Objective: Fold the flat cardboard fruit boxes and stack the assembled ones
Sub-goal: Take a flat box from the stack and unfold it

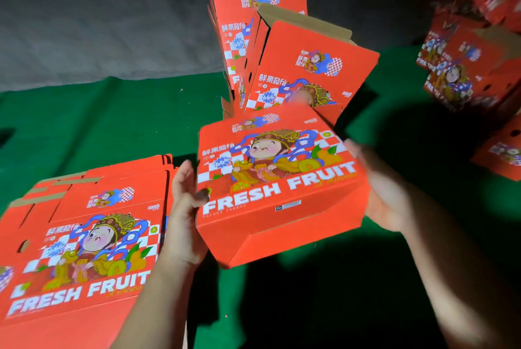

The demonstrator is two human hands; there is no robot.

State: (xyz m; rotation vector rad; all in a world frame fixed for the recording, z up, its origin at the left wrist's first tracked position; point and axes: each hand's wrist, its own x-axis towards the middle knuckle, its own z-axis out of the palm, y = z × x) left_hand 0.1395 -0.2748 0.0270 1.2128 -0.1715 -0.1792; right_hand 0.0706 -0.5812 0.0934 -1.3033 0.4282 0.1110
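**Assembled fruit box held between both hands**

We see a red assembled fruit box [279, 190] held up over the green cloth [112, 123], tilted, its "FRESH FRUIT" face toward us. Our left hand [187, 202] presses flat against its left side, thumb on the front face; our right hand [380, 193], blurred, presses its right side with fingers extended. A stack of flat boxes [81, 250] lies just left of the left hand. Behind the held box stand partly folded boxes [282, 52]. Assembled boxes [465, 61] pile up at far right.
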